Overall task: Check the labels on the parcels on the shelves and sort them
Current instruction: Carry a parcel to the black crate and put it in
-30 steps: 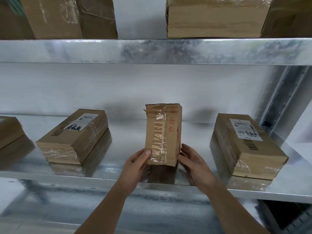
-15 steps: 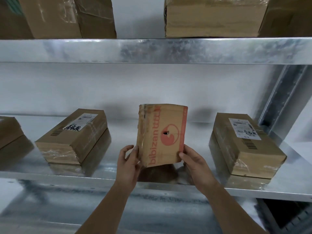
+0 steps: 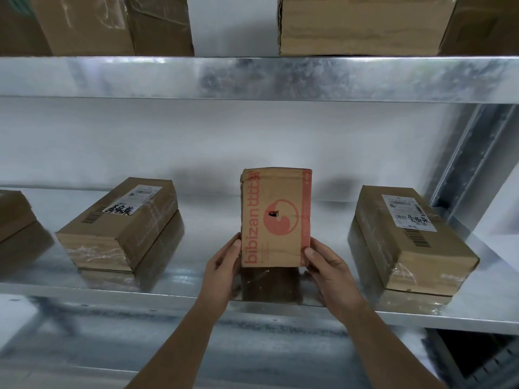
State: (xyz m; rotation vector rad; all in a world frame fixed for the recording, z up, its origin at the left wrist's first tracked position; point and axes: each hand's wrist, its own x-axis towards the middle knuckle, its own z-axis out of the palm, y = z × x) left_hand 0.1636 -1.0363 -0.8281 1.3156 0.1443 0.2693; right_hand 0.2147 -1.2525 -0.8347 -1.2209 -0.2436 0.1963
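Observation:
A small brown parcel (image 3: 276, 217) with red "bibizan" print and a round red logo stands upright on its end on the metal shelf (image 3: 196, 293). Its printed face is turned toward me, and no white label shows on it. My left hand (image 3: 224, 265) grips its lower left edge, and my right hand (image 3: 325, 265) grips its lower right edge. A parcel (image 3: 120, 223) with a white label and black handwriting lies flat to the left. Another labelled parcel (image 3: 412, 237) lies flat to the right.
Part of a further parcel (image 3: 14, 211) shows at the far left edge. Large cardboard boxes (image 3: 362, 23) stand on the upper shelf (image 3: 252, 77). A metal upright (image 3: 474, 164) runs along the right side. A white wall closes off the back.
Both hands have turned the upright parcel about its vertical axis, from its taped narrow side to its red printed face, now square to me.

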